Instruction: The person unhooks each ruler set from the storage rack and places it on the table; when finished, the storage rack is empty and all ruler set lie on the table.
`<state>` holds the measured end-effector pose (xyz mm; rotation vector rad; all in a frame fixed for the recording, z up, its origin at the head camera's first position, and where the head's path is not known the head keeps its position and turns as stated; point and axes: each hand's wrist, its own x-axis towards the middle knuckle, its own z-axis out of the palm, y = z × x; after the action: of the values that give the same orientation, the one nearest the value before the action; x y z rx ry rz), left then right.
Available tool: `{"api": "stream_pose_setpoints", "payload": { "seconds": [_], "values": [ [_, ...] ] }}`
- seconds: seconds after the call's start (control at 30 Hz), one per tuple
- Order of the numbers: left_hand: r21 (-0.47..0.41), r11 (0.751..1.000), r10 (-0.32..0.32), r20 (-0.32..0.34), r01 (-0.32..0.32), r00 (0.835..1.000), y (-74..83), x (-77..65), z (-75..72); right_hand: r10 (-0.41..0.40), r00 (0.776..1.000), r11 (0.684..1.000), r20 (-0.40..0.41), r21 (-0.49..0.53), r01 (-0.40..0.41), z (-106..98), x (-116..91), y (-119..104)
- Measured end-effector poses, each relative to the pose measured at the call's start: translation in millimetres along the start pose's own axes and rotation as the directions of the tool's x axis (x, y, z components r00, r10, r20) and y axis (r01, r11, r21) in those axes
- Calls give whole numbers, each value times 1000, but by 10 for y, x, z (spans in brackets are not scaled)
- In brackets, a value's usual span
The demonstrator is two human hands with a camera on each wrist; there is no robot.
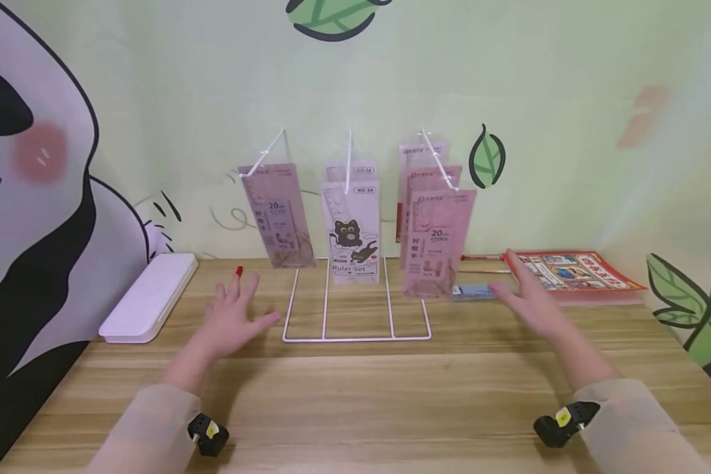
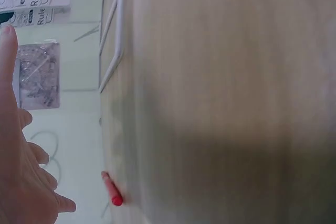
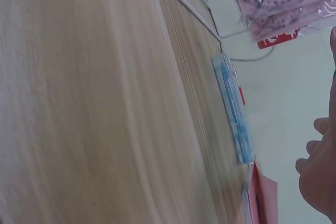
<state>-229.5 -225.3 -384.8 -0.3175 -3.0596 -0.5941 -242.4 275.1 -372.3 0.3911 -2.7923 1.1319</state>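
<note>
My left hand (image 1: 228, 322), fingers spread, hovers over the table left of a white wire rack (image 1: 355, 340). Its fingers are empty in the left wrist view too. On the other side my right hand (image 1: 536, 306) reaches out, also holding nothing, its thumb overlapping the end of a flat blue pack (image 1: 473, 291) in the head view. Bagged ruler sets hang from the rack's three hooks: a pink one (image 1: 278, 217) at left, white ones with a black cat (image 1: 355, 234) in the middle, several pink ones (image 1: 441, 243) at right.
A long white case (image 1: 148, 299) lies at the left by the wall. Beyond my left fingers is a red-tipped stick (image 2: 112, 188). A red-bordered comic-style booklet (image 1: 575, 271) lies at the back right, with thin pencil-like sticks (image 1: 482, 257) beside it.
</note>
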Motion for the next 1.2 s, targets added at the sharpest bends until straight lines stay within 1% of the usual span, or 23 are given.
{"api": "stream_pose_setpoints", "payload": {
  "seconds": [0.1, 0.17, 0.33, 0.4, 0.5, 0.6, 0.7, 0.8, 0.87, 0.97, 1.07, 1.13, 1.2],
  "values": [
    [-6, 1000, 15, -6, -15, 1000, 23, 12, 77, 20, 1000, 1000, -10, 18, -19, 58, -10, -28],
    [-18, 999, 32, -8, -32, 999, 64, 17, 121, 17, 1000, 998, -23, 58, -16, 104, -6, -53],
    [-77, 994, 75, 0, -75, 997, 168, 25, 250, -42, 998, 983, -54, 179, 51, 245, 47, -126],
    [-96, 990, 100, 1, -99, 995, 189, 20, 309, -64, 995, 977, -77, 198, 78, 298, 61, -170],
    [-124, 984, 127, -4, -127, 992, 211, 10, 383, -86, 987, 970, -133, 216, 114, 363, 76, -252],
    [-161, 978, 132, -22, -134, 991, 209, 7, 446, -93, 977, 955, -191, 260, 141, 416, 86, -344],
    [-181, 974, 128, -41, -133, 991, 194, 3, 511, -92, 966, 930, -240, 325, 170, 472, 88, -432],
    [-182, 977, 104, -43, -110, 994, 179, 0, 590, -101, 954, 909, -282, 365, 203, 538, 87, -486],
    [-178, 981, 73, -44, -79, 996, 169, -11, 638, -121, 946, 906, -300, 357, 229, 581, 90, -509],
    [-163, 986, 35, -58, -44, 998, 170, -13, 689, -162, 931, 918, -326, 296, 264, 622, 89, -537],
    [-166, 986, 18, -84, -32, 996, 177, 13, 720, -200, 917, 928, -345, 233, 291, 625, 91, -554],
    [-173, 985, 12, -95, -28, 995, 183, 35, 732, -214, 914, 933, -346, 204, 296, 612, 104, -563],
    [-178, 984, 2, -97, -19, 995, 189, 54, 738, -217, 917, 938, -336, 189, 292, 597, 121, -575]
  ]
}}
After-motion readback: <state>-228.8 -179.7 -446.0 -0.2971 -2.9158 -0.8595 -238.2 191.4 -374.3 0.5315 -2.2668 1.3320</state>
